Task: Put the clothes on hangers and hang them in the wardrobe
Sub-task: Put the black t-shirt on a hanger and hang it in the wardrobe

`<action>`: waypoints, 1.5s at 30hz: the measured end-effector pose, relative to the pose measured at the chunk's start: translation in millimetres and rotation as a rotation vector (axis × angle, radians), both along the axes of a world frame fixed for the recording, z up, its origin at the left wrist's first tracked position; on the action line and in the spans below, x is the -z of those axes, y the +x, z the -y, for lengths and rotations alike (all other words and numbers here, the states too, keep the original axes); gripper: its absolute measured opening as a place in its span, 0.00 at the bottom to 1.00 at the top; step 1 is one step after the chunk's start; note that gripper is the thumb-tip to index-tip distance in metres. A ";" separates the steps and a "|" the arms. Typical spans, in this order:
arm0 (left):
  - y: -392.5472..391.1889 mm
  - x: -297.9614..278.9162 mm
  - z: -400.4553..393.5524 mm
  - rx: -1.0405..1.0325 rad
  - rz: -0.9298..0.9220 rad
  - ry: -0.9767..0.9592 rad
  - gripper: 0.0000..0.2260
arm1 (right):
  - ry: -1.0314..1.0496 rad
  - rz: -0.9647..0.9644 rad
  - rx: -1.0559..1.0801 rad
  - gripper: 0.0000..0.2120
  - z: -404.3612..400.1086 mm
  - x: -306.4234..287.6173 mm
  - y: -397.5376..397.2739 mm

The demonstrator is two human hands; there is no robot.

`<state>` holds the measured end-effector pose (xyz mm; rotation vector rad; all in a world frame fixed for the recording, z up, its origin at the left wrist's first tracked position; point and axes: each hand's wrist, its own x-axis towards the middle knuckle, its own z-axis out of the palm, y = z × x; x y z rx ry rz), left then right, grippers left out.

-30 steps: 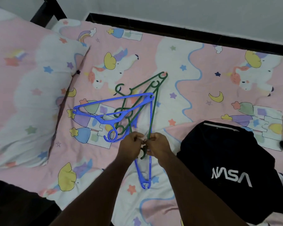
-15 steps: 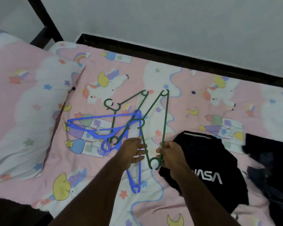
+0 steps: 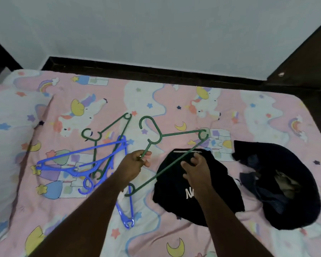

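Left hand [image 3: 135, 165]: fingers pinch shoulder arm of green hanger [image 3: 171, 164], just below neck. Hook points away, toward wall; long bar runs diagonally from near-left to far-right, crossing collar of black NASA shirt [image 3: 196, 186]. Right hand [image 3: 196, 167]: fingers loosely spread, resting on shirt at collar, touching bar, gripping nothing. Left of left fingers: second green hanger [image 3: 104, 143] tangled with blue hangers [image 3: 78, 164] on bed [image 3: 174, 102]. Right of right fingers: dark clothes heap [image 3: 278, 182].
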<state>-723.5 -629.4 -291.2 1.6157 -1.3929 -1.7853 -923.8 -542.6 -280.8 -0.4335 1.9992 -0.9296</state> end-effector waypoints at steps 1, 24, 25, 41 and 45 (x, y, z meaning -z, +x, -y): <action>-2.7 0.5 2.7 0.044 0.007 -0.015 0.13 | 0.031 -0.174 -0.069 0.35 0.4 3.6 -14.0; -254.0 34.5 -3.3 -0.233 -0.331 0.192 0.05 | -0.175 0.178 -0.313 0.08 32.6 52.8 -208.4; -258.0 38.8 -0.8 -0.281 -0.353 0.196 0.04 | -0.159 0.201 -0.283 0.09 32.5 59.1 -221.1; -265.1 125.3 -6.4 -0.385 -0.094 0.139 0.06 | 0.263 -0.458 -0.632 0.09 49.5 167.2 -235.4; -264.1 120.9 -7.0 -0.389 -0.095 0.150 0.06 | 0.093 -0.433 -0.535 0.08 49.3 144.5 -234.3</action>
